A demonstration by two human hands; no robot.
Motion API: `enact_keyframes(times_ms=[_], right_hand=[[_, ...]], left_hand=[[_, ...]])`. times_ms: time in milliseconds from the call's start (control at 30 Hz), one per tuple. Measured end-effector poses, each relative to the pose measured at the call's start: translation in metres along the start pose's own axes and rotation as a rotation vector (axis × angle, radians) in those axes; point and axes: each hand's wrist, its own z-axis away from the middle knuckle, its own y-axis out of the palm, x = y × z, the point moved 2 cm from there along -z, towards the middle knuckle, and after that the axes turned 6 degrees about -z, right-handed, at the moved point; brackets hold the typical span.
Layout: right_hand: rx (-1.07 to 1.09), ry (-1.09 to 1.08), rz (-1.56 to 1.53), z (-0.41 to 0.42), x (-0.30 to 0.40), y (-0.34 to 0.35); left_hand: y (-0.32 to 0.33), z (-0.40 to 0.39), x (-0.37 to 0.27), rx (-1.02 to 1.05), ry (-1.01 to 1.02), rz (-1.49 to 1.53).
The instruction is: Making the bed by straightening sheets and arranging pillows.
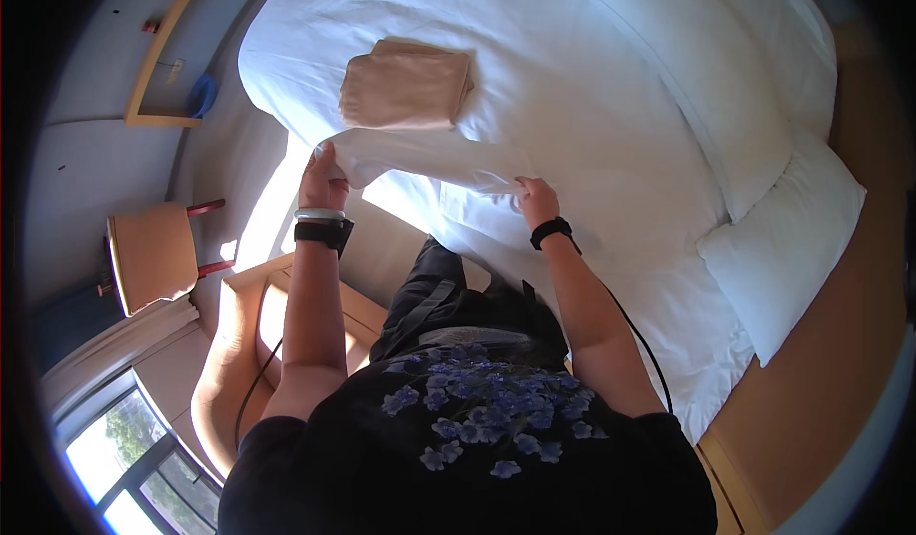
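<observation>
A stretch of white bed linen [429,157] spans my two hands at the near side of the bed. My left hand [325,177] grips its left end, thumb on top. At the other end, the fingers of my right hand [538,202] pinch the cloth's edge. Between the hands the fabric sags a little, and sunlit white cloth shows beneath it. Whether this piece is part of the white bed cover [572,105] or separate, I cannot tell. Just beyond it lies a folded tan cloth [404,84], stacked in layers on the bed.
White pillows [701,70] [787,249] lie to the right, against a brown headboard [809,334]. At left stand a chair [154,256] with reddish legs and, nearer me, a tan armchair [229,349]. A window [143,456] is at lower left. Black cables run along both my arms.
</observation>
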Motion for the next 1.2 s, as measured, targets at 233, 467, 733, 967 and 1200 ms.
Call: enact_keyframes(times_ms=[233,467,733,967,1200], right_hand=[[-0.573,0.356,-0.616,0.086,-0.056,-0.113],[-1.472,0.724,-0.72,0.254,-0.158,-0.214],[-1.523,1.022,-0.971,0.335,-0.231,-0.158],[-1.353,1.083,-1.401,0.313,-0.217,-0.147],[-0.998,0.514,-1.576,0.132,-0.097,-0.225]], left_hand=[[-0.041,-0.035,0.018,-0.195,-0.047,0.133],[-0.027,-0.045,0.024,-0.306,-0.166,0.098],[-0.029,-0.059,0.06,-0.391,-0.196,0.021],[-0.057,-0.067,0.082,-0.389,-0.159,-0.04],[0.067,-0.126,0.024,-0.111,-0.061,0.045]])
